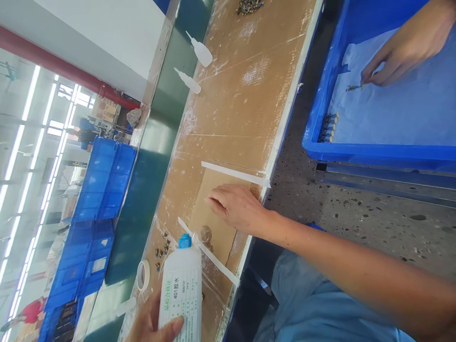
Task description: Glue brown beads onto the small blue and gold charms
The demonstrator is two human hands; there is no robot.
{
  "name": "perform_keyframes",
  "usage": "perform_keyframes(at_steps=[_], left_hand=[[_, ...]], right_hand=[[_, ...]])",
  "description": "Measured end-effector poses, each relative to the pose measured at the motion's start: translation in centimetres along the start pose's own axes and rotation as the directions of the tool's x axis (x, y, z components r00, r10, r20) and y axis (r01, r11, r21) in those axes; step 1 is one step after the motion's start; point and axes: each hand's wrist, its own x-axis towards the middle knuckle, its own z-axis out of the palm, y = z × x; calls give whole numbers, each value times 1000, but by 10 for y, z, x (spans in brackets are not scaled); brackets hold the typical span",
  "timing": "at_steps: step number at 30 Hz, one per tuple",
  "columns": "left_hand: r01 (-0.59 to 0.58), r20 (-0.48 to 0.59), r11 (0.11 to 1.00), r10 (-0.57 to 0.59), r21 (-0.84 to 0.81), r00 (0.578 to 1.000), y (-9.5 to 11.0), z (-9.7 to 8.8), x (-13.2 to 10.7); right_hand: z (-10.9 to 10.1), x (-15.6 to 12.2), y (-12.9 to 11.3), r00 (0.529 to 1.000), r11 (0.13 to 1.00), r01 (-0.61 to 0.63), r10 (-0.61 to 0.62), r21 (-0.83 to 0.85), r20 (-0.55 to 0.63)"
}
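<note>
My left hand (156,318) grips a large white glue bottle (181,289) with a blue cap and a printed label. The bottle's capped end points over the edge of a cardboard sheet (204,199) on the bench. My right hand (235,204) is over that cardboard, its fingers curled closed; whatever they may hold is hidden. A small clear round dish (205,234) sits on the cardboard near the bottle cap. White tape strips, an upper one (235,173) and a lower one (219,263), run along the cardboard's two sides.
Beside the bottle lie several small metal parts (162,249) and a tape roll (143,275). Two white squeeze bottles, one larger (203,53) and one smaller (190,83), lie farther along. A co-worker's hand (409,52) holds a small part over a blue tray (374,152). Blue crates (103,180) stand beyond.
</note>
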Motion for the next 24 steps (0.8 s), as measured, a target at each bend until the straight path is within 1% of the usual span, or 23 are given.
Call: perform_keyframes(at_steps=[3,6,8,11,14,16,19,21,24], left_hand=[[-16,-49,1000,16,-13,999,-2,5,-2],[-80,-96,994,72,-76,993,-7,11,-4],[-136,-144,983,118,-123,983,-12,15,-5],[-196,-218,965,156,-177,963,-17,18,-6],[-241,-301,948,171,-210,938,-16,17,-7],[-286,-363,930,190,-233,912,-10,14,-5],[-394,-427,872,250,-291,869,10,5,5],[-476,-451,813,304,-336,839,27,-3,19],[-578,-459,703,387,-415,800,56,-14,54]], right_hand=[[1,-1,0,1000,1000,7,-7,8,-4],[2,-3,0,1000,1000,3,-3,6,-11],[3,-4,0,1000,1000,1,-1,2,-15],[4,-4,0,1000,1000,12,-12,-2,-19],[5,-5,1,999,1000,21,-21,-2,-29],[6,-6,2,999,1000,24,-24,2,-37],[7,-8,3,998,999,29,-28,17,-49],[8,-9,3,998,999,29,-28,25,-63],[9,-10,3,995,999,35,-34,17,-90]])
